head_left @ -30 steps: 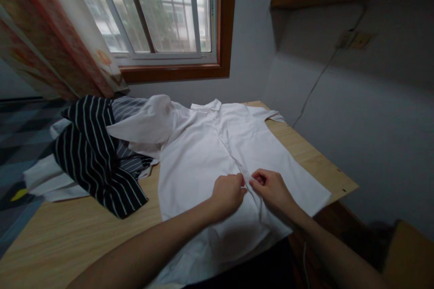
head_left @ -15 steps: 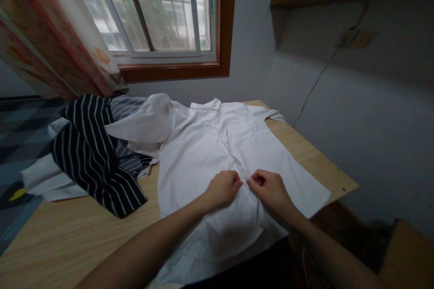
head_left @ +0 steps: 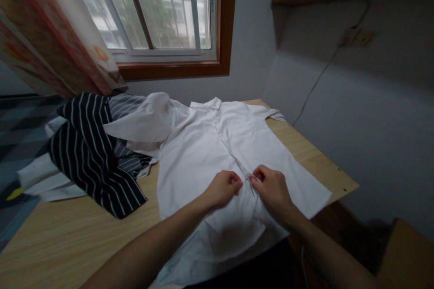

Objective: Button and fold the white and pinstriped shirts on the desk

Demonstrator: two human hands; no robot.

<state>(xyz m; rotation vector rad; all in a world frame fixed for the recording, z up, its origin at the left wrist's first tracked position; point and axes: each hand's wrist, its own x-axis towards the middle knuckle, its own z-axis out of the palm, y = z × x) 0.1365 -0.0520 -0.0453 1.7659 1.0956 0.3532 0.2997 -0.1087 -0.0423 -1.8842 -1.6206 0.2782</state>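
A white short-sleeved shirt (head_left: pixel 196 144) lies front side up on the wooden table, its collar at the far end and its hem hanging over the near edge. Both hands are at the front placket, low on the shirt. My right hand (head_left: pixel 271 187) pinches the placket edge between thumb and fingers and holds it slightly raised. Just left of the placket, my left hand (head_left: pixel 224 187) is closed with its fingertips at the cloth; what lies in its fingers is too small to make out.
Striped black-and-white clothing (head_left: pixel 91 149) is heaped at the left, touching the shirt's sleeve. Bare wood of the table (head_left: pixel 74 230) shows at the near left. A window (head_left: pixel 162 9) and a curtain (head_left: pixel 44 22) are behind. A cable (head_left: pixel 317 81) runs down the right wall.
My right hand has turned and risen slightly, lifting the placket edge in its fingers. My left hand has stayed almost in place.
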